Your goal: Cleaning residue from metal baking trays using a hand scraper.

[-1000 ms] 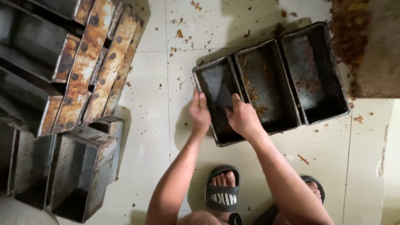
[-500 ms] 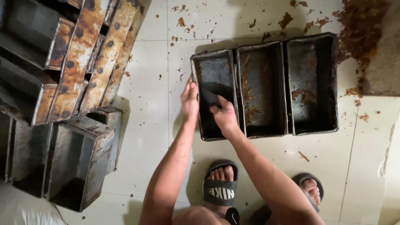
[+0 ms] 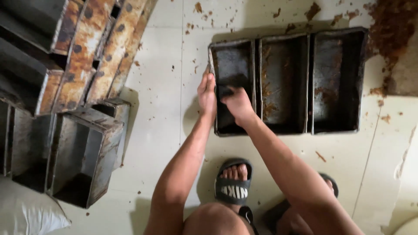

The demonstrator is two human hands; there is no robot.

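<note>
Crumb-strewn pale floor tiles (image 3: 161,87) carry a joined three-compartment baking tin (image 3: 285,82). Left hand (image 3: 207,93) clasps its left rim, fingers curled; right hand (image 3: 235,101) presses inside the adjacent compartment, fingers bunched, contents unclear. Stiff, probably weighty, greasy; best gripped by rims.

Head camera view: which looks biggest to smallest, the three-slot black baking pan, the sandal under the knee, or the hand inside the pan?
1. Three-slot black baking pan, clearly the largest.
2. Sandal and right hand look about alike; the hand is nearer the camera, so I won't rank them.

Stacked rusty pans (image 3: 78,65) (left), crumbs (image 3: 383,26)
</note>
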